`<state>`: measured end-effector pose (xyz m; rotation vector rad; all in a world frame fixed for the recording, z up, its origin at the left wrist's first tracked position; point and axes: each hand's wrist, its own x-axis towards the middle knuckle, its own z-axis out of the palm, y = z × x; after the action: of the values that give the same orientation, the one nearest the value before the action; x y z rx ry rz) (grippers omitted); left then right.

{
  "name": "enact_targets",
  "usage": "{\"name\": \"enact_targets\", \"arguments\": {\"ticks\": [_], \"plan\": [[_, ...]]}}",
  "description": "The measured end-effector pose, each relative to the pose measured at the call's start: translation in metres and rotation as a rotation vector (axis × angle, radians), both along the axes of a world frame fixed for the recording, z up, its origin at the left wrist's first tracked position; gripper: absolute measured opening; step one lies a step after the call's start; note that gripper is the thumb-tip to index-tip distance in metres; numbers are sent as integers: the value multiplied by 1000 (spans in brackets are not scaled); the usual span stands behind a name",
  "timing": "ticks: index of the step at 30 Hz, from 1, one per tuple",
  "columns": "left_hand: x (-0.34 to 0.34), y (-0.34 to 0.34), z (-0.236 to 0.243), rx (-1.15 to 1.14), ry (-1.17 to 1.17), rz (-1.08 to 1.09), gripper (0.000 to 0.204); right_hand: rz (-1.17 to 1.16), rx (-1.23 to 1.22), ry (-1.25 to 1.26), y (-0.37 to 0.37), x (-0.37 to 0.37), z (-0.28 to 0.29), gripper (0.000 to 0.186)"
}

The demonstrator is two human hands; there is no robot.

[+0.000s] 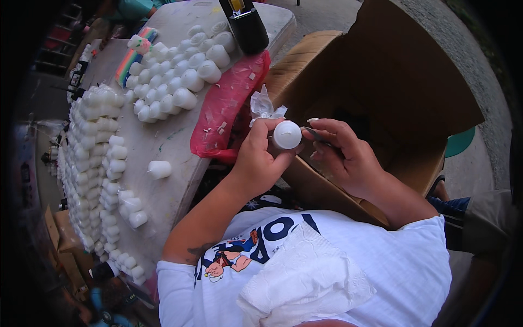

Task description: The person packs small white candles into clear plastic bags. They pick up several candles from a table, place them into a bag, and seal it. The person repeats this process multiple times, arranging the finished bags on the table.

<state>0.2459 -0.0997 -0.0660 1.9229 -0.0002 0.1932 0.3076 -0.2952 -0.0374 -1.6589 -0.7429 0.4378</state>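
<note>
My left hand (pixel 255 161) is wrapped round a short white cylinder, which looks like a votive candle (pixel 287 135), its round end facing up. Close to its right side, my right hand (pixel 348 161) pinches a small dark blade (pixel 316 134). A white shaving (pixel 312 120) clings near the right fingertips. Crumpled white tissue (pixel 263 103) shows just beyond the left fingers. Beneath and beside the left hand, a red plastic bag (pixel 218 120) with white scraps on it hangs over the table edge.
On the table (pixel 158 136) to the left stand many white candles (pixel 163 76) in rows and stacks, with one lone candle (pixel 159 169) apart. A black cylindrical object (pixel 246 27) stands at the far edge. A large open cardboard box (pixel 381 82) fills the right side. White cloth (pixel 305 278) lies on my shirt.
</note>
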Motion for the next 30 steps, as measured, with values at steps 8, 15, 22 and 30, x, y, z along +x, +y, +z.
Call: {"name": "enact_targets", "arguments": {"ticks": [8, 15, 22, 30], "plan": [[-1, 0, -3, 88, -86, -33, 43, 38, 19, -139, 1, 2, -8, 23], [-1, 1, 0, 113, -115, -60, 43, 33, 47, -102, 2, 3, -8, 20], [0, 0, -2, 174, -234, -54, 48, 27, 59, -81, 3, 3, -6, 21], [-1, 0, -1, 197, -237, -42, 49, 65, 49, -78, 1, 3, -7, 24]]}}
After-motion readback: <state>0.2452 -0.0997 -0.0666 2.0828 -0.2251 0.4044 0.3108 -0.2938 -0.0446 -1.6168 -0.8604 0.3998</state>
